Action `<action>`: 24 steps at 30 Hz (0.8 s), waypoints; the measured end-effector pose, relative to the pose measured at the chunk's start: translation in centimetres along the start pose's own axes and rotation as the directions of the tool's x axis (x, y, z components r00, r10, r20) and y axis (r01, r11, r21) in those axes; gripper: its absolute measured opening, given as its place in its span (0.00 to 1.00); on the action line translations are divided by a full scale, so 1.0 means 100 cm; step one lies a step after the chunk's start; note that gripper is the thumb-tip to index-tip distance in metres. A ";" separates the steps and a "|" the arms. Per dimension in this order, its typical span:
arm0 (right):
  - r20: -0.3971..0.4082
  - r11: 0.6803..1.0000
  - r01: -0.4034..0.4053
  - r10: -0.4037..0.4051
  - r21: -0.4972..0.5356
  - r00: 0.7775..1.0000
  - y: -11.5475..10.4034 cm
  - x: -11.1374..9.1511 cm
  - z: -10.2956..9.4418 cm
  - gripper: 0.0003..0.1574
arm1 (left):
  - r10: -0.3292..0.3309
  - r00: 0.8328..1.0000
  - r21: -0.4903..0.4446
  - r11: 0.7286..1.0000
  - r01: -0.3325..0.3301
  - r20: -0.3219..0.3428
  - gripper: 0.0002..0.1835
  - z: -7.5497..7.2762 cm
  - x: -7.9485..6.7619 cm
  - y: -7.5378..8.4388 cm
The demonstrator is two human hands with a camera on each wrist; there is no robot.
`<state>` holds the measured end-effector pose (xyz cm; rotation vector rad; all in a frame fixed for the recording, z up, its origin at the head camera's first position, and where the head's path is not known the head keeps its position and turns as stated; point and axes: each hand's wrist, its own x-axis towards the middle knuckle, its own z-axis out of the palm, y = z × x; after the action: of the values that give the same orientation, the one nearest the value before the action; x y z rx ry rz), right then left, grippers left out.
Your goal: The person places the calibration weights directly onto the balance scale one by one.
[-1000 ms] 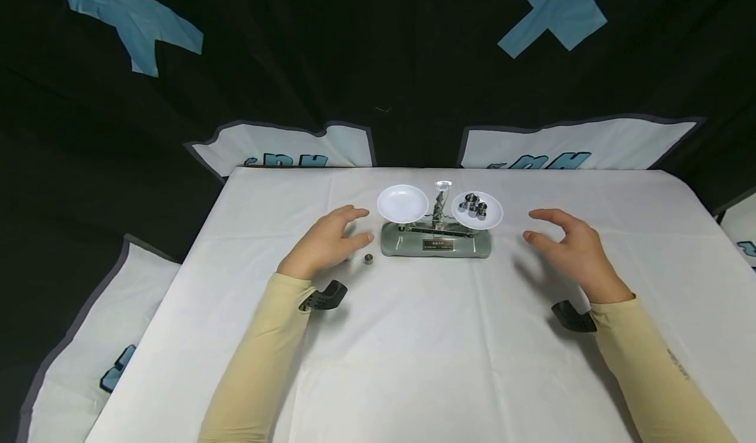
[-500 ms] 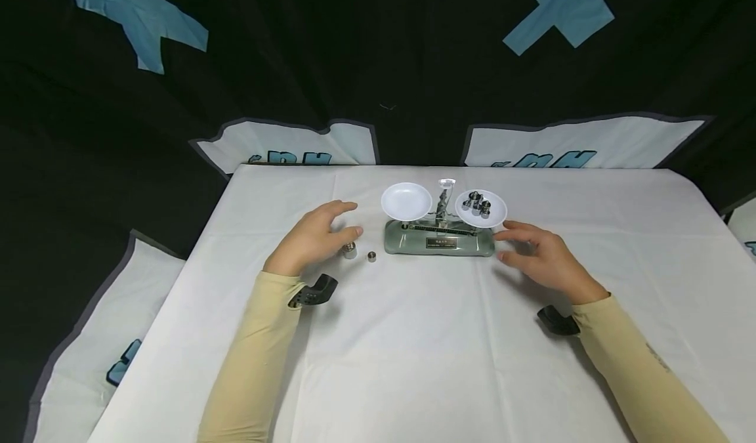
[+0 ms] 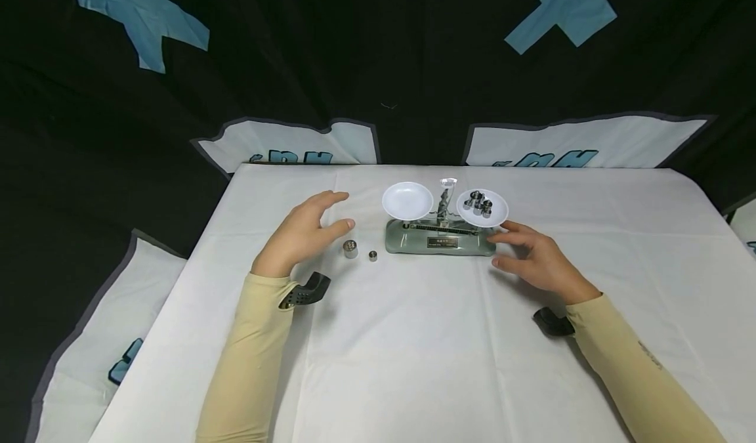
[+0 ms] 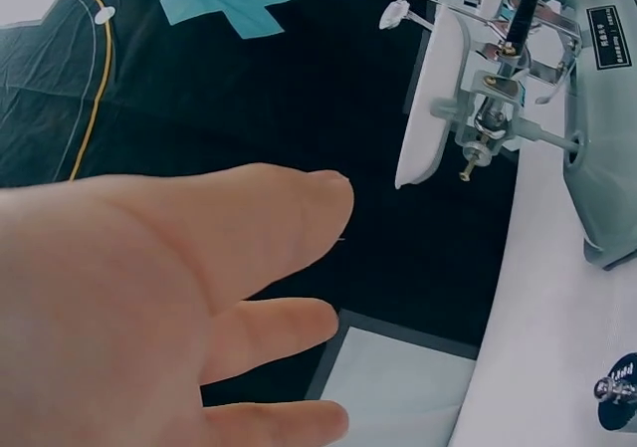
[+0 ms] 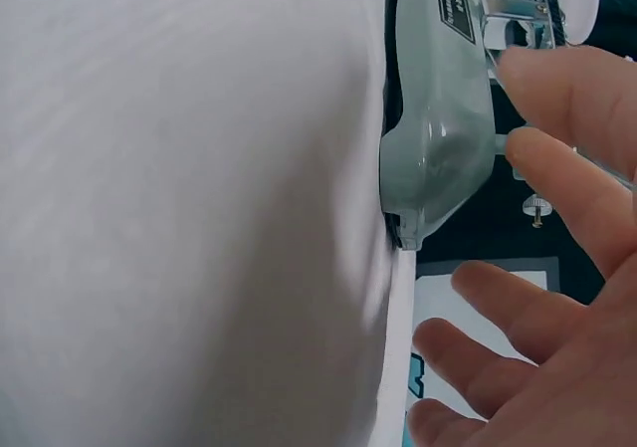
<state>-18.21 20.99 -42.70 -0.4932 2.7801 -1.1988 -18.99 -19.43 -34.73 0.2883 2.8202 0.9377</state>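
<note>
A balance scale with a green base [image 3: 407, 242] stands near the back of the white table. Its left white pan [image 3: 407, 200] is bare; the right pan [image 3: 499, 202] carries several small metal weights [image 3: 477, 203]. My left hand [image 3: 298, 238] hovers left of the scale, thumb and fingers spread, holding nothing. Just right of its thumb, a larger metal weight [image 3: 350, 250] and a smaller one [image 3: 373, 256] stand on the cloth. My right hand [image 3: 540, 262] is at the scale's right end, fingers extended near the base [image 5: 438, 138]; whether they touch it I cannot tell.
White cloth covers the table [image 3: 401, 351]. Behind it hangs a dark curtain [image 3: 378, 56] with blue tape patches [image 3: 558, 10]. A black wrist camera [image 3: 307, 290] sits on my left wrist, and another [image 3: 553, 323] on my right.
My left hand has drawn back to the left, uncovering the larger weight on the table. My right hand has moved left to the scale's right end.
</note>
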 end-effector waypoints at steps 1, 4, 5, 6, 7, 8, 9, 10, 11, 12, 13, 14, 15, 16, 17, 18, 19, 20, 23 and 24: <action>0.000 1.000 0.008 -0.008 0.001 1.000 0.001 0.000 0.000 0.25 | 0.004 1.000 0.003 1.000 -0.004 -0.005 0.33 0.000 0.000 0.001; 0.009 1.000 0.024 -0.024 -0.003 1.000 0.003 0.000 0.001 0.26 | 0.014 0.999 0.023 1.000 -0.013 -0.033 0.34 -0.001 -0.001 0.004; 0.014 1.000 0.026 -0.026 -0.005 1.000 0.003 0.000 0.001 0.27 | 0.017 0.999 0.035 0.999 -0.015 -0.047 0.34 0.000 -0.002 0.005; 0.018 1.000 0.026 -0.025 -0.008 1.000 0.003 0.000 0.001 0.27 | 0.021 0.998 0.048 0.999 -0.018 -0.064 0.34 0.000 -0.002 0.007; 0.023 1.000 0.025 -0.025 -0.007 0.999 0.003 -0.001 0.002 0.27 | 0.026 0.996 0.062 0.998 -0.021 -0.081 0.34 0.000 -0.003 0.008; 0.030 1.000 0.023 -0.023 -0.007 0.999 0.003 0.000 0.002 0.27 | 0.031 0.995 0.076 0.997 -0.023 -0.100 0.35 0.000 -0.004 0.009; 0.037 1.000 0.018 -0.017 -0.007 0.999 0.002 0.000 0.002 0.27 | 0.038 0.992 0.088 0.996 -0.027 -0.120 0.35 0.000 -0.004 0.010; 0.043 1.000 0.016 -0.015 -0.006 0.999 0.002 0.001 0.003 0.27 | 0.044 0.990 0.099 0.995 -0.031 -0.137 0.35 0.001 -0.005 0.012; 0.049 1.000 0.015 -0.015 -0.005 0.999 0.001 0.001 0.003 0.27 | 0.051 0.987 0.109 0.993 -0.035 -0.151 0.35 0.001 -0.006 0.013; 0.053 1.000 0.017 -0.017 -0.005 0.998 0.001 0.003 0.004 0.27 | 0.056 0.985 0.117 0.992 -0.037 -0.164 0.35 0.001 -0.007 0.013; 0.056 1.000 0.026 -0.025 -0.005 0.998 0.000 0.004 0.004 0.27 | 0.060 0.983 0.120 0.992 -0.040 -0.173 0.35 0.001 -0.007 0.014; 0.060 0.999 0.034 -0.033 -0.006 0.998 0.000 0.006 0.005 0.27 | 0.064 0.982 0.122 0.992 -0.042 -0.179 0.35 0.000 -0.008 0.015; 0.065 0.999 0.049 -0.049 -0.005 0.997 0.000 0.007 0.005 0.27 | 0.066 0.981 0.122 0.991 -0.044 -0.184 0.35 0.000 -0.009 0.016; 0.069 0.998 0.067 -0.067 -0.006 0.995 -0.001 0.009 0.006 0.27 | 0.069 0.980 0.123 0.991 -0.047 -0.186 0.35 0.000 -0.009 0.016; 0.074 0.997 0.083 -0.082 -0.010 0.994 -0.001 0.011 0.007 0.27 | 0.073 0.979 0.124 0.991 -0.050 -0.188 0.35 0.000 -0.009 0.017; 0.078 0.995 0.098 -0.096 -0.012 0.992 -0.001 0.012 0.008 0.27 | 0.077 0.979 0.126 0.991 -0.054 -0.189 0.35 0.000 -0.009 0.017; 0.081 0.994 0.112 -0.111 -0.010 0.991 -0.001 0.014 0.008 0.26 | 0.084 0.978 0.126 0.990 -0.061 -0.189 0.34 0.000 -0.009 0.018; 0.084 0.993 0.117 -0.116 -0.008 0.990 -0.001 0.016 0.008 0.26 | 0.091 0.978 0.125 0.990 -0.069 -0.187 0.34 0.000 -0.009 0.018; 0.088 0.994 0.112 -0.112 0.013 0.990 0.000 0.020 0.008 0.25 | 0.124 0.978 0.123 0.987 -0.104 -0.168 0.33 0.001 -0.008 0.019; 0.087 0.994 0.105 -0.107 0.029 0.990 0.001 0.021 0.008 0.24 | 0.135 0.978 0.122 0.986 -0.116 -0.161 0.33 0.001 -0.008 0.020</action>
<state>-20.03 19.85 -43.22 -0.6829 2.6928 -1.1979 -17.96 -17.98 -33.55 0.4250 3.0474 0.8671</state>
